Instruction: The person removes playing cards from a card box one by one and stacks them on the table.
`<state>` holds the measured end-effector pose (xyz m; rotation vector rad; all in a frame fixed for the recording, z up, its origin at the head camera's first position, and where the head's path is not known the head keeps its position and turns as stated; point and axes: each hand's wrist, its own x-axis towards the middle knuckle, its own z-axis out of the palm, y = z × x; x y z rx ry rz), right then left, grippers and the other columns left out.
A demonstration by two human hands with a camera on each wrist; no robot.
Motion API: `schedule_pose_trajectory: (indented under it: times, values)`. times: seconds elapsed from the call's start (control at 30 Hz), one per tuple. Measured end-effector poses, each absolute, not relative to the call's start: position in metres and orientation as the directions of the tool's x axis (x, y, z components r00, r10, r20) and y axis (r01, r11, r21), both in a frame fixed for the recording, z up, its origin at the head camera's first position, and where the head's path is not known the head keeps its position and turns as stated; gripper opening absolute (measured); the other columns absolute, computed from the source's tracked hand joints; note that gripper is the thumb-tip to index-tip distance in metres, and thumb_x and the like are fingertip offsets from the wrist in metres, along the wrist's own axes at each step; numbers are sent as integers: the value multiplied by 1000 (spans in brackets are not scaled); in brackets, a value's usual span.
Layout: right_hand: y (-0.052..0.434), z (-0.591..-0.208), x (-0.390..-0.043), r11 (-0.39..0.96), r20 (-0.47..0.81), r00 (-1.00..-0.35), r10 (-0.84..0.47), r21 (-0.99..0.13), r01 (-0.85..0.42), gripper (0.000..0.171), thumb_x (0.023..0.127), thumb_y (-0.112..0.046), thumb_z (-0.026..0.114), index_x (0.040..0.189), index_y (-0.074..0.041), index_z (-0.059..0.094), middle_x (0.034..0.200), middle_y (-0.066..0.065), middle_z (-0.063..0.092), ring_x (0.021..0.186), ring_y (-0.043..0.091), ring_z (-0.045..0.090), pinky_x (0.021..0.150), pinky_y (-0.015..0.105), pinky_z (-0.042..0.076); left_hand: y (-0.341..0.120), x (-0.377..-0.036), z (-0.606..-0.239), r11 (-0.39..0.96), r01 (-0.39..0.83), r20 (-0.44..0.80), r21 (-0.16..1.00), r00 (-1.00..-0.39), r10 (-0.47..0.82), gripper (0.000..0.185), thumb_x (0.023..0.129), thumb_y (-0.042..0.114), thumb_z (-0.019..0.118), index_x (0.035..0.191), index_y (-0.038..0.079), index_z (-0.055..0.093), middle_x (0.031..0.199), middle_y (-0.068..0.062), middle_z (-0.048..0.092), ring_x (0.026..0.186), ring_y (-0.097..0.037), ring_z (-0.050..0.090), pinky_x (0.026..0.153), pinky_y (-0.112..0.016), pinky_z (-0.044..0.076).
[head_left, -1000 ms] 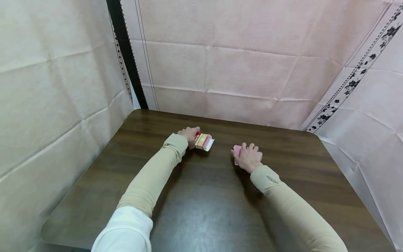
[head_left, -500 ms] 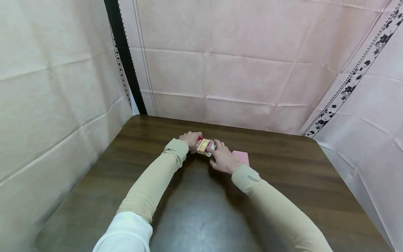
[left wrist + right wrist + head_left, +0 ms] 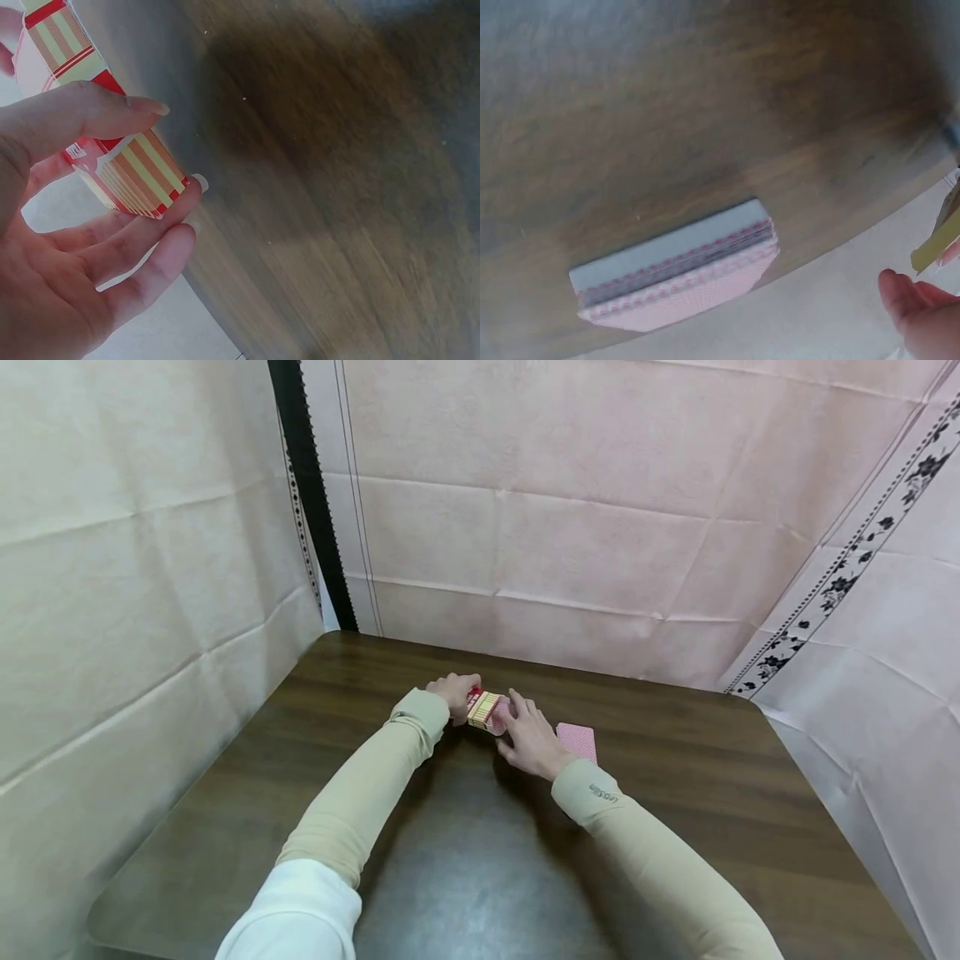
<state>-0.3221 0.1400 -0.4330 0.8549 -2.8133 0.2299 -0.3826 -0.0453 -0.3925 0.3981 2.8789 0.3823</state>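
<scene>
In the head view, my left hand (image 3: 452, 692) grips a red and cream striped card box (image 3: 481, 708) by its left end. The left wrist view shows the thumb across the card box (image 3: 142, 165) and the fingers beneath it. Pink-backed playing cards (image 3: 498, 718) show at the box's right, opened end. My right hand (image 3: 534, 743) reaches to that end, its forefinger over the cards and its thumb below the near corner. A stack of pink-backed cards (image 3: 577, 742) lies on the table just right of this hand, and the right wrist view shows the card stack's layered edge (image 3: 679, 259).
The brown wooden table (image 3: 360, 893) has rounded corners. Pale cloth hangs behind it (image 3: 570, 552) and along the left side (image 3: 150, 610). A floral-bordered cloth (image 3: 892, 693) closes off the right.
My right hand has left the card stack and moved left to the box's end. More pink card backs show there now. The left hand stays on the box.
</scene>
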Motion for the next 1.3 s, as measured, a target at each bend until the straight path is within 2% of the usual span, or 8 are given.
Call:
schedule_pose_trajectory:
  times: [0.23,0.37,0.47,0.63,0.8,0.97,1.17,1.3]
  values:
    - [140,-430,-324,794,297,-782,-548,-108,-598,38,89,-31,68,118,-10,57,143,24,43,124,38,48,102,54,42,-44,-382,-392,925,246,-168,289,-938,302,65,64,-4,76,118,22,51,106,-9,59,86,-26,55,69,-39,44]
    - [143,-428,-322,806,305,-786,-537,-87,-585,34,87,-31,70,111,-8,59,134,22,52,119,37,51,99,51,44,-45,-383,-392,940,218,-167,263,-949,266,64,66,-3,77,118,23,51,107,-8,59,87,-26,55,70,-39,44]
    - [144,-425,-322,826,292,-806,-515,-84,-558,40,85,-35,70,111,-8,58,126,18,55,113,34,52,95,49,45,-43,-383,-390,937,218,-169,272,-948,270,64,67,-3,76,119,23,51,108,-9,59,88,-26,55,71,-39,44]
    - [143,-421,-320,847,226,-841,-492,-101,-522,59,84,-42,71,127,-6,52,119,17,56,108,32,53,94,47,46,-39,-382,-391,926,241,-180,289,-937,300,63,67,-3,74,120,22,50,109,-10,59,88,-27,54,73,-40,43]
    - [150,-423,-317,862,178,-858,-483,-74,-501,53,83,-35,71,124,-6,53,111,15,57,102,31,54,91,45,47,-43,-385,-397,941,218,-182,257,-946,269,64,65,-4,76,117,23,51,109,-10,59,90,-28,55,73,-42,44]
    - [170,-428,-311,893,162,-894,-417,-109,-436,51,82,-31,67,125,-8,52,110,14,52,102,29,50,84,43,50,-42,-388,-399,934,234,-194,269,-937,290,63,67,-3,75,118,22,50,112,-11,58,93,-28,55,75,-42,44]
    - [190,-434,-308,921,198,-913,-358,-89,-380,58,85,-37,66,133,-8,49,114,19,53,103,32,51,80,47,52,-49,-388,-403,937,213,-212,277,-938,276,64,68,-2,75,121,22,49,115,-11,57,93,-29,54,76,-43,43]
    - [203,-436,-308,948,241,-928,-284,-78,-310,56,86,-43,65,128,-8,50,109,19,54,97,33,53,81,49,50,-52,-387,-403,938,204,-210,281,-940,268,65,67,0,76,121,22,48,115,-12,57,93,-30,54,77,-44,44]
